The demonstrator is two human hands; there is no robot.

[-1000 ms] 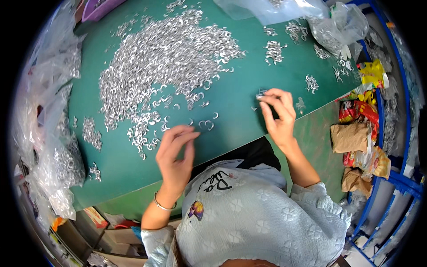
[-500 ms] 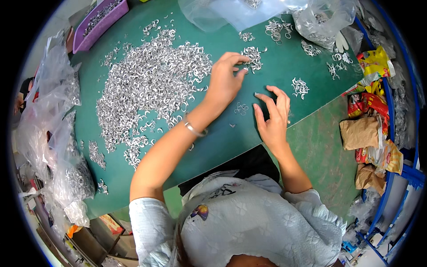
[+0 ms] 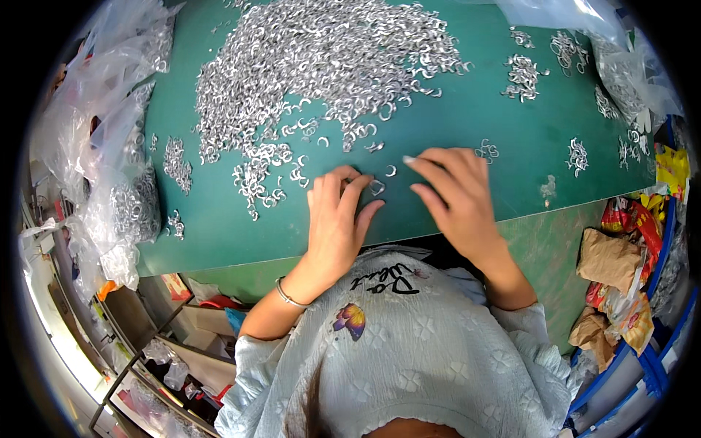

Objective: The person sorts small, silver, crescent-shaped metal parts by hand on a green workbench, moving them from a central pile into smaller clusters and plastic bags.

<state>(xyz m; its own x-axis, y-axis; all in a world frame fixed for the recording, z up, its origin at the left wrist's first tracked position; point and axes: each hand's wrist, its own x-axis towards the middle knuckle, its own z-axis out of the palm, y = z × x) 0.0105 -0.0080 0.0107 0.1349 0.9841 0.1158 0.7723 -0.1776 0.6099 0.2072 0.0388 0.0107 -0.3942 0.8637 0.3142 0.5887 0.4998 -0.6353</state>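
Observation:
A big heap of small silver C-shaped metal pieces (image 3: 314,66) covers the far left and middle of the green table (image 3: 292,244). My left hand (image 3: 334,223) rests low over the table near its front edge, thumb apart from the bent fingers. Its index fingertip is beside a silver piece (image 3: 377,188); whether they touch I cannot tell. Another silver C-shaped piece (image 3: 391,171) lies between my hands. My right hand (image 3: 460,197) hovers to the right, fingers and thumb spread, with nothing seen between them. Beyond its knuckles lie a few thin silver rings (image 3: 487,151).
Small piles of silver pieces (image 3: 523,77) and larger rings (image 3: 568,52) are spread along the right side. Clear plastic bags (image 3: 135,197) filled with metal parts line the left edge. Another clear bag (image 3: 628,73) stands far right. Snack packets and a brown paper bag (image 3: 608,259) lie beyond the table.
The view has shifted, so the heap appears higher. My left hand has left the small pile at the far right and come back near the front edge. My right hand is now closer to it.

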